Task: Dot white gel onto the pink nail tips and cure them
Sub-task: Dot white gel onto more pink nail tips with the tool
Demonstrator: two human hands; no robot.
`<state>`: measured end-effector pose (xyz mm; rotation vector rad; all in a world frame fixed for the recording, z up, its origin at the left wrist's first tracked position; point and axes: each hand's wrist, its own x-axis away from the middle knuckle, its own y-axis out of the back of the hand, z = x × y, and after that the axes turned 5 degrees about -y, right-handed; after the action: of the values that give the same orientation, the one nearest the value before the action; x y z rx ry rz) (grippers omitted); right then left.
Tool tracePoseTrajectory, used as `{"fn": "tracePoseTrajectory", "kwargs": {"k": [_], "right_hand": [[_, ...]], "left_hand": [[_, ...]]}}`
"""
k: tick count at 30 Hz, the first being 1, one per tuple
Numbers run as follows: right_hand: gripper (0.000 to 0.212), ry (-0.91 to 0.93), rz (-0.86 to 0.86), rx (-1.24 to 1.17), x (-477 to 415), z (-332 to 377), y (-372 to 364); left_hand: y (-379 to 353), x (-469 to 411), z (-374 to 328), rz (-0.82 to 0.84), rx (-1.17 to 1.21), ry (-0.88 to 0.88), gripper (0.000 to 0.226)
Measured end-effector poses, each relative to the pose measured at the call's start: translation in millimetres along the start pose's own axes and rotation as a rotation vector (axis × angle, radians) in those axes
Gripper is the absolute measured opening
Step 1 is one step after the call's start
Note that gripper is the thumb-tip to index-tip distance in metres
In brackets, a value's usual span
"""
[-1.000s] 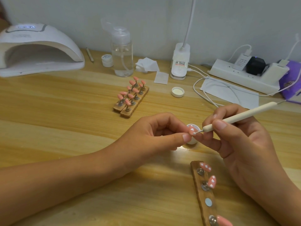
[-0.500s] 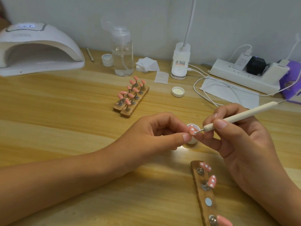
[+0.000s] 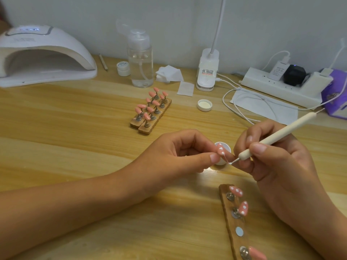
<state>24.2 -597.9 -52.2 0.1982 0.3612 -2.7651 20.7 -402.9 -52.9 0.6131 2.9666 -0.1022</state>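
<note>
Pink nail tip (image 3: 220, 150) in left grip (image 3: 174, 156)

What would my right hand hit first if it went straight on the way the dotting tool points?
Probably the thumb of the left hand, which pinches the pink nail tip just past the point of the dotting tool. Depth is unclear; the right hand might meet the white jar instead.
</note>
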Motion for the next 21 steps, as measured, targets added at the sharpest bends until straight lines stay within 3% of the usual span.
{"fn": "tracePoseTrajectory", "kwargs": {"k": [6, 9, 15, 21], "right_hand": [[0.013, -0.051, -0.003, -0.116, -7, 0, 5], [0.014, -0.072, -0.053, -0.158, -10, 2, 8], [0.012, -0.098, -0.144, -0.207, -13, 4, 11], [0.012, -0.104, -0.175, -0.197, -16, 3, 15]], "left_hand": [[1, 0, 1, 0.018, 0.0, -0.026, 0.008], [-2, 4, -1, 0.006, -0.081, -0.139, 0.009], [-11, 18, -5, 0.144, -0.557, -0.521, 0.006], [-17, 20, -3, 0.225, -0.799, -0.588, 0.004]]}}
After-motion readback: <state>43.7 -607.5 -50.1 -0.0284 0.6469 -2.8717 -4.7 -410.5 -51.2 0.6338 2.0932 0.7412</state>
